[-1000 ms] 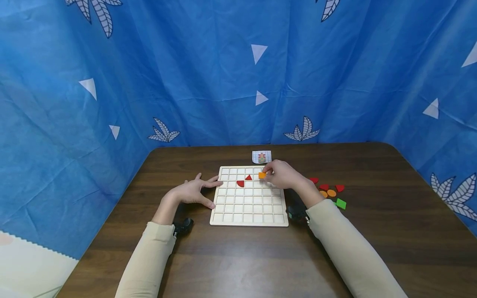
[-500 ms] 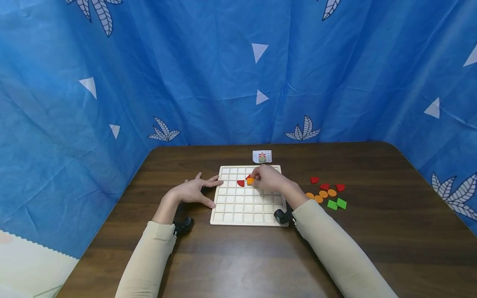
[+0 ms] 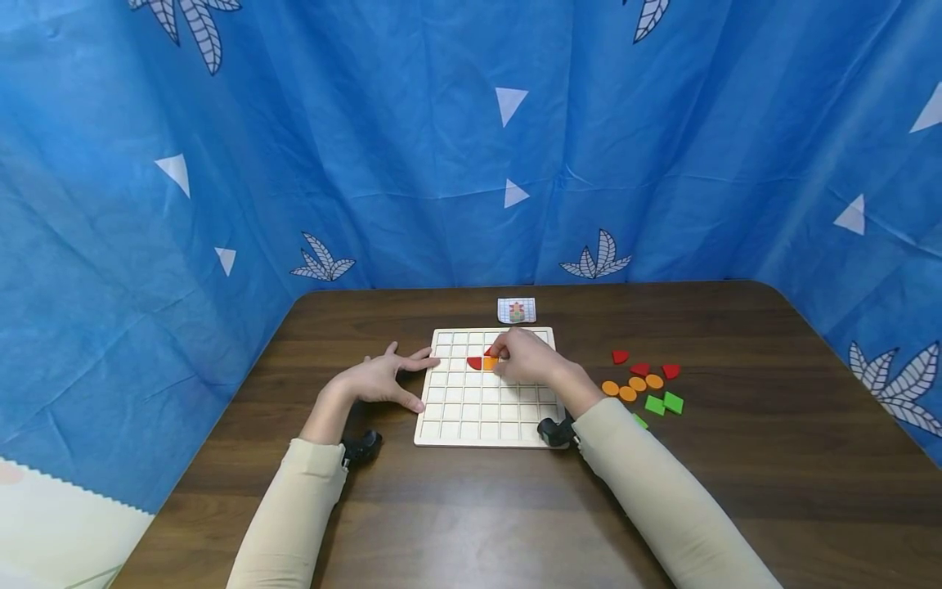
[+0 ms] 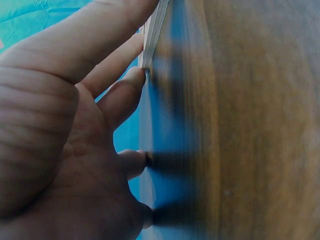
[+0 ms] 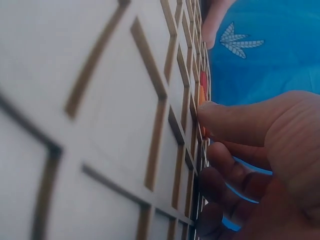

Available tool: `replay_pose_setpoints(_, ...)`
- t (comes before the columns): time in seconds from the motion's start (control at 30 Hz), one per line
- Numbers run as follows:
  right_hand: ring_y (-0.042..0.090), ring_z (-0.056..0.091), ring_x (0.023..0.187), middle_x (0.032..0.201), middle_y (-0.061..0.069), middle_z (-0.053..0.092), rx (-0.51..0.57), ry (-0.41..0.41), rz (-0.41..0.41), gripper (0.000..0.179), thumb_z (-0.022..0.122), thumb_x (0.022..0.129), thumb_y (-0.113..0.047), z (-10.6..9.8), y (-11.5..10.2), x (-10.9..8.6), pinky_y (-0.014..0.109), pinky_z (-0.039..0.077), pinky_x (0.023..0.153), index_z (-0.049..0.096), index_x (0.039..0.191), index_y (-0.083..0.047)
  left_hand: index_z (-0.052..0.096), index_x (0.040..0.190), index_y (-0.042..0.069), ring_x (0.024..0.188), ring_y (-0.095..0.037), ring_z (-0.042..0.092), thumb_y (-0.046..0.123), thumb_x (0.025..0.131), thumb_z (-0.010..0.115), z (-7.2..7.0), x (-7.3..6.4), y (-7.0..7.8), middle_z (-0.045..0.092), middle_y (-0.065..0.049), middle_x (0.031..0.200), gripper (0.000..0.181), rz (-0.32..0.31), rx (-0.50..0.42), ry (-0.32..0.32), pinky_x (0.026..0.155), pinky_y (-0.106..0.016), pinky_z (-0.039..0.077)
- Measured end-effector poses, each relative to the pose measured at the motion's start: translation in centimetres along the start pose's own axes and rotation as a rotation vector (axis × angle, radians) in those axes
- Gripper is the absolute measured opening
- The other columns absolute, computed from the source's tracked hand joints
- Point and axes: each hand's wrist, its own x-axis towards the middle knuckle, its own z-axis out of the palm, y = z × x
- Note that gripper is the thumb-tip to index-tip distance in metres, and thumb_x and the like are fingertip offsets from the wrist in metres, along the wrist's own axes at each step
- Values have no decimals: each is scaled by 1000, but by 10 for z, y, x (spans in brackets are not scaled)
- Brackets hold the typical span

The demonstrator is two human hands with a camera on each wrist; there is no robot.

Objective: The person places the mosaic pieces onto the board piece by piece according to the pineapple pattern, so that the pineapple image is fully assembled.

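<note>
Orange square (image 3: 489, 364) is pinched and partly hidden by the right hand (image 3: 531, 358) in the far half of the board (image 3: 471, 411), sides aligned with its grid, long axis unclear. Off the right edge, green squares (image 3: 673, 402), orange discs (image 3: 610, 388) and red pieces (image 3: 671, 371) are strewn. The left edge is touched by the left hand (image 3: 377, 379), fingers spread. Beside the square, a red quarter-circle (image 3: 474, 363) and triangle (image 3: 488, 352) are seen; beyond the far edge, a card (image 3: 517, 310) is laid.
</note>
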Motion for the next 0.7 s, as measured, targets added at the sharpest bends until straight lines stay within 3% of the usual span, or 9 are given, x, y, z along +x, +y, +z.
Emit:
replay_pose_setpoints(0.37,21,61,96,106,8,73,3,-2,-1,25,72,91,-10,-3,-1,-3,39,52,94,75,115,-4,45,156,34,158,-49,-11,48,79,87,0,0,-1,22,6,172,89,1,-11,-1,112,-84,-7)
replay_pose_setpoints(0.7,21,62,100,110,7,72,-16,10,49,25,73,95,-17,-13,13,-13,42,54,97,75,118,-8,45,157,33,158,-49,-10,49,78,86,0,1,-1,22,5,172,90,5,-5,4,112,-84,-5)
